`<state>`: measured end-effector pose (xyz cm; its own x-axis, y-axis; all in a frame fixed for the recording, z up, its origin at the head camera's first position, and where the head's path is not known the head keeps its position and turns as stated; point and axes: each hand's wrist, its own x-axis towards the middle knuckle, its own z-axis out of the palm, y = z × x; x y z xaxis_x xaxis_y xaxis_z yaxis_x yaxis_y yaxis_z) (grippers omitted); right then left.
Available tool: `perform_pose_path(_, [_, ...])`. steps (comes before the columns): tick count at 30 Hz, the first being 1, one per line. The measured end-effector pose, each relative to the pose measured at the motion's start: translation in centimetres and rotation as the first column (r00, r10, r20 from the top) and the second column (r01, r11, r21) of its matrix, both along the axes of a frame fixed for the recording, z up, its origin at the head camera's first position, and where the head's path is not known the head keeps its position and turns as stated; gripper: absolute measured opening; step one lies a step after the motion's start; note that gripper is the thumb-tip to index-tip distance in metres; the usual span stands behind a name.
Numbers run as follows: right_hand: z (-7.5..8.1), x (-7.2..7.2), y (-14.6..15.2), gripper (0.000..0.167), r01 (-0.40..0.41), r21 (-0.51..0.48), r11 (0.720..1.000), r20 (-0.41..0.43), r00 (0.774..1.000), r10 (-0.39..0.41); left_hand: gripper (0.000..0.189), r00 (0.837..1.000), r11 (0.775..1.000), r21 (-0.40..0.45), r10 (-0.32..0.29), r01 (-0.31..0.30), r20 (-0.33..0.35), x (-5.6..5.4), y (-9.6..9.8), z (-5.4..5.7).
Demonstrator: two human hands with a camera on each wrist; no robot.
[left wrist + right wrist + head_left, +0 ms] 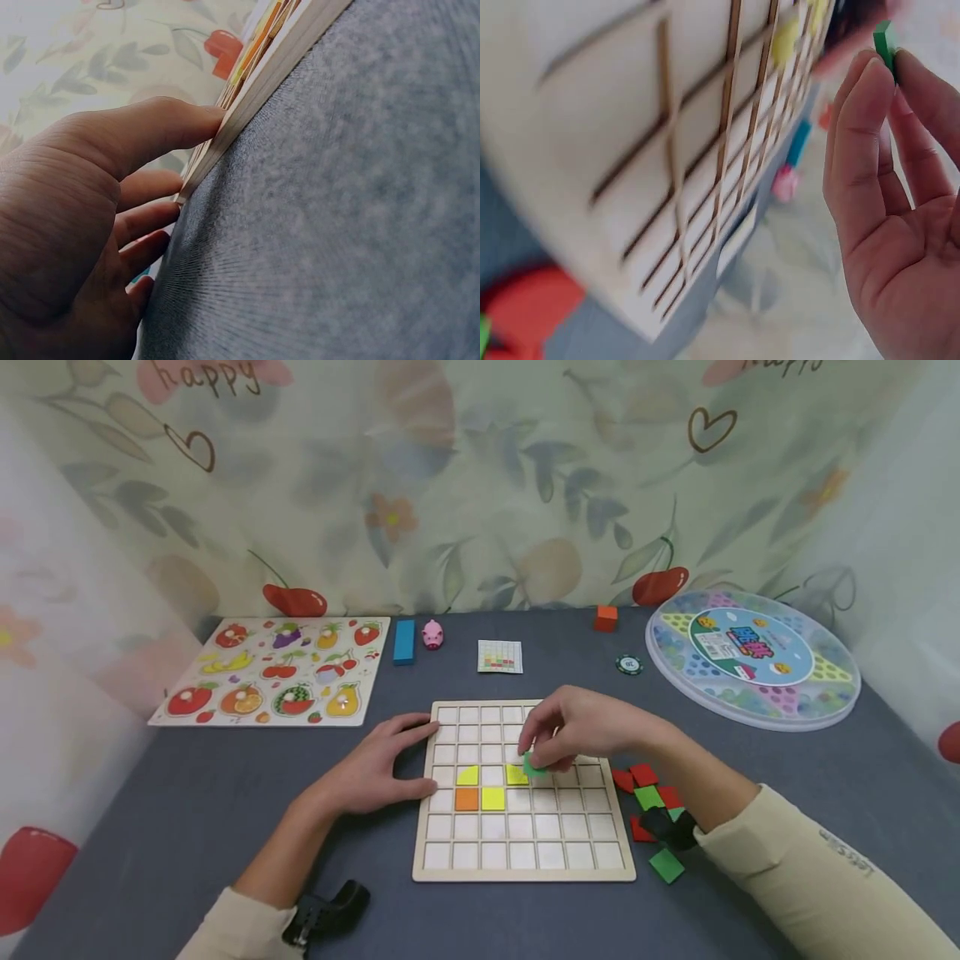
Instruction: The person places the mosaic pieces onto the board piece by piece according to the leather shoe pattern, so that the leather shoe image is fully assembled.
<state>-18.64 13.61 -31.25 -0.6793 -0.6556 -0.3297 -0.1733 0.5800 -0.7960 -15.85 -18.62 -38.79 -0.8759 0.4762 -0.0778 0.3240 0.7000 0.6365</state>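
Note:
A wooden grid board [525,874] lies flat on the dark table. Several tiles sit in its cells: an orange square tile [467,799], a yellow square tile [492,798], a yellow tile with a rounded corner [468,775] and another yellow tile [515,774]. My right hand [581,727] pinches a green tile [885,46] between thumb and fingertips, just over the board beside that last yellow tile. With thumb and fingers spread, my left hand [382,766] touches the board's left edge; in the left wrist view the thumb [176,124] rests against the wooden rim.
Loose red and green tiles [666,865] lie right of the board. Behind stand a fruit puzzle board [255,718], a blue block [403,642], a pink pig figure [432,634], a pattern card [499,657], an orange cube [606,618], a poker chip [628,664] and a round game box [667,681].

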Motion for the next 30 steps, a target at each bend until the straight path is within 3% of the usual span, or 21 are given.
perform_pose_path(7, [-1.0,1.7,-4.4,0.014,-0.099,0.009,0.995,0.037,0.994,0.098,0.080,1.000,1.000,0.002,-0.009,0.009,-0.006,0.1,0.2,-0.1])
perform_pose_path(18, [-1.3,2.9,-8.8,0.017,-0.154,0.069,0.986,0.012,0.988,0.154,0.079,0.999,1.000,0.007,-0.017,0.018,-0.032,0.1,-0.1,-0.1])
perform_pose_path(25, [-1.5,3.4,-9.3,0.019,-0.152,0.144,0.978,-0.055,0.985,0.161,0.078,0.999,1.000,0.006,-0.018,0.018,-0.034,0.1,0.0,0.1])
perform_pose_path(30, [-1.6,3.5,-9.5,0.021,-0.186,0.190,0.964,-0.149,0.965,0.216,0.078,0.999,1.000,0.006,-0.014,0.014,-0.032,0.2,0.0,0.0])
